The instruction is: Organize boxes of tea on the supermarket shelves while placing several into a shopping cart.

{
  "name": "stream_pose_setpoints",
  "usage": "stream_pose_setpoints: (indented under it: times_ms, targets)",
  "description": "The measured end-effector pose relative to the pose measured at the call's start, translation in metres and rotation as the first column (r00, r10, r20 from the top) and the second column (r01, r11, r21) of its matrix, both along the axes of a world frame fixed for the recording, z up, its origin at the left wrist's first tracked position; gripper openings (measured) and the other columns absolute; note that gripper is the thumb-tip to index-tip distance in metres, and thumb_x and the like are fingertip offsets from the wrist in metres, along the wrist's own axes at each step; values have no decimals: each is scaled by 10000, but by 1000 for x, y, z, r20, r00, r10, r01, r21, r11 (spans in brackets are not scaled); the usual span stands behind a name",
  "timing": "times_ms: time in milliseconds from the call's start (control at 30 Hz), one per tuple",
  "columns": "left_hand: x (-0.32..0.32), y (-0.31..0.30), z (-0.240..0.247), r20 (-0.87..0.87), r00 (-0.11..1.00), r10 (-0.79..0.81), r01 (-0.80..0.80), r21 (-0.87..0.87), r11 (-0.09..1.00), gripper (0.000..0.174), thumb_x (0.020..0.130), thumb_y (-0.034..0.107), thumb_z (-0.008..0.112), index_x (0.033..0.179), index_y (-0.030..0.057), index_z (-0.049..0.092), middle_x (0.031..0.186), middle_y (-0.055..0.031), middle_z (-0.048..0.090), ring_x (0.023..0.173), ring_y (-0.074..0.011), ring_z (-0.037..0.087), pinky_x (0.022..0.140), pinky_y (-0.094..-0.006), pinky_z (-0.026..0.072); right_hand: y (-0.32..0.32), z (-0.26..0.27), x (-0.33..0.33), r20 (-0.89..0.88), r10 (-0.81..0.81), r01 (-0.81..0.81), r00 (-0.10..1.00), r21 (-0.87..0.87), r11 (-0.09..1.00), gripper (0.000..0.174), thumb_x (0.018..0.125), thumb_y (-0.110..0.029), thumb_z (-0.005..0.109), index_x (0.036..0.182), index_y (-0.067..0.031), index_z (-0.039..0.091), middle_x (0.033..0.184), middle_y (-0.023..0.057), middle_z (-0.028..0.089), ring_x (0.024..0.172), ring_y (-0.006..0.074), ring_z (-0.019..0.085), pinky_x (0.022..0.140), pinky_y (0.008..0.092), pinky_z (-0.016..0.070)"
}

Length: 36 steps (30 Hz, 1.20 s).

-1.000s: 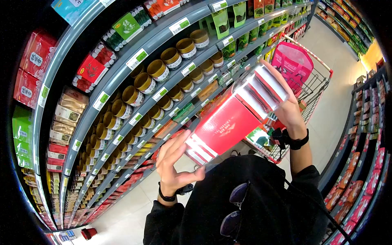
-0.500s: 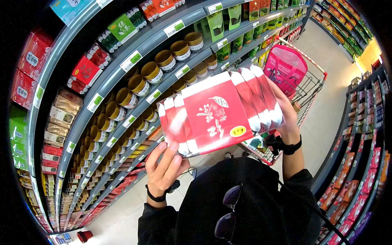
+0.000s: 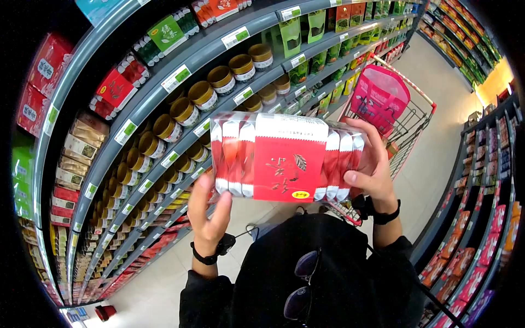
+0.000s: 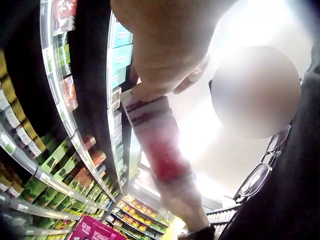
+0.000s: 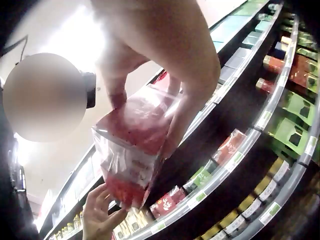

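Note:
Both hands hold a pack of tea [image 3: 291,169] in front of the chest. Several red and silver sachets sit in its clear wrap, and a red paper band with a leaf print and a yellow sticker crosses the middle. My right hand [image 3: 377,169] grips the right end, thumb on the front and fingers behind. At the lower left corner, the left hand [image 3: 208,210] holds it between thumb and fingers. The left wrist view shows the pack [image 4: 160,145] blurred beneath the left hand [image 4: 165,55]. From the right wrist, the right hand [image 5: 165,55] spans the pack's end.
Curved shelves on the left carry gold-lidded jars [image 3: 184,112], green pouches [image 3: 290,35] and boxed teas [image 3: 167,34]. A shopping cart [image 3: 410,131] with a pink bag [image 3: 379,98] stands beyond the right hand. More shelves [image 3: 470,218] line the aisle's right side.
The pack has turned from its lettered red side to the leaf-printed face and levelled out. The right thumb now lies on its front; the left hand has shifted left along the near corner.

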<state>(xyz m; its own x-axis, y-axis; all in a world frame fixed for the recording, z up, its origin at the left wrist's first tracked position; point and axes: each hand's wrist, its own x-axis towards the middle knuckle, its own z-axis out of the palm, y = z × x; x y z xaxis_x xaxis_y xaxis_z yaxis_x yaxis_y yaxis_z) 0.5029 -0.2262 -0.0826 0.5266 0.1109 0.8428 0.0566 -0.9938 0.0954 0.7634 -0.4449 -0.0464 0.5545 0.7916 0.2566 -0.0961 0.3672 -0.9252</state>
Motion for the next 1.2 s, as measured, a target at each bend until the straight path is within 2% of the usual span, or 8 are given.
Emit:
stream_pose_setpoints:
  times_ms: [100, 200, 367, 533, 767, 900, 967, 1200]
  targets:
    - [21, -10, 9, 100, 993, 59, -7, -455, 890, 695, 879, -104, 617, 1495, 52, 335, 1483, -229, 411, 1323, -349, 501, 1008, -413, 539, 2, -10, -11, 179, -116, 101, 977, 92, 991, 863, 718, 31, 807, 1438, -8, 332, 1404, 140, 420, 1213, 226, 550, 913, 335, 562]
    - [22, -19, 11, 54, 981, -185, 132, -890, 437, 608, 998, 60, 536, 1539, 26, 262, 1442, -219, 460, 1290, -302, 529, 965, -404, 540, 2, -18, -18, 446, -295, 225, 845, 202, 953, 826, 707, 20, 836, 1370, -89, 355, 1398, 189, 402, 1301, 294, 482, 1009, 424, 495]
    - [35, -29, 14, 289, 795, -533, 345, -939, 6, 799, 980, 100, 594, 1597, 63, 88, 1495, -241, 405, 1301, -315, 522, 1018, -436, 502, 9, -16, -20, 718, -440, 218, 540, 386, 897, 803, 693, 5, 867, 1313, -183, 392, 1383, 218, 429, 1276, 445, 535, 1080, 557, 447]
    - [42, -38, 14, 570, 677, -466, 516, -819, -253, 1012, 881, 180, 774, 1586, 42, 61, 1576, -173, 287, 1449, -288, 340, 1162, -478, 335, 16, -18, -24, 792, -405, 89, 457, 412, 907, 807, 697, 34, 851, 1267, -205, 332, 1367, 192, 391, 1274, 493, 520, 1091, 658, 411]
    - [54, -39, 44, 478, 786, -392, 437, -878, -195, 1110, 767, 223, 870, 1579, 27, 138, 1517, -159, 393, 1387, -254, 423, 1162, -411, 327, 17, -30, -41, 815, -325, -24, 480, 383, 924, 596, 699, -144, 900, 1196, -247, 588, 1327, 187, 531, 1223, 468, 563, 1002, 587, 481]
    - [53, -14, 57, 375, 754, -539, 414, -909, -53, 1121, 793, 217, 840, 1609, 49, 91, 1469, -193, 457, 1324, -247, 499, 1130, -376, 374, 6, -22, -16, 772, 79, -108, 631, -14, 994, 1202, 601, -419, 966, 1508, -165, 218, 1444, 238, 430, 1290, 376, 513, 1040, 524, 461]
    - [50, -6, 60, 285, 718, -635, 342, -939, -35, 1111, 807, 280, 840, 1606, 44, 104, 1407, -212, 510, 1288, -252, 522, 1114, -382, 391, 8, -15, -30, 208, -6, 11, 978, -22, 1000, 1368, 610, -536, 924, 1577, -165, 30, 1484, 209, 379, 1287, 376, 509, 1074, 555, 455]
    - [47, 6, 76, -201, 648, -735, 64, -947, 315, 1172, 735, 425, 855, 1604, 64, 157, 1357, -273, 546, 1268, -340, 546, 1139, -437, 384, 12, -2, -27, -140, 59, -63, 988, -29, 998, 1304, 702, -776, 721, 1605, -202, -25, 1602, 195, 246, 1451, 367, 347, 1158, 544, 352]
